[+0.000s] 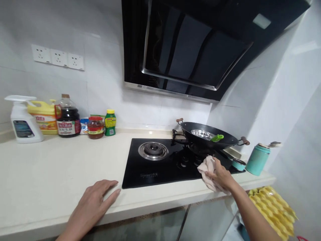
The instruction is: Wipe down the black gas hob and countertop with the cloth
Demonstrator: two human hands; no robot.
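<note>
Pale-pink cloth [207, 166], aslant toward counter edge [150, 208]

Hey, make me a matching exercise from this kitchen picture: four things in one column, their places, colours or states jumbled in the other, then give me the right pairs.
Things:
1. Cloth
2. Wok
3. Left hand
4. Spray bottle

Descriptions:
A. White, farthest left on the counter
B. Holding nothing, near the front left corner of the cooktop
C. Gripped in the right hand
D. Black, with brown handles

Right pairs: 1-C, 2-D, 3-B, 4-A.
</note>
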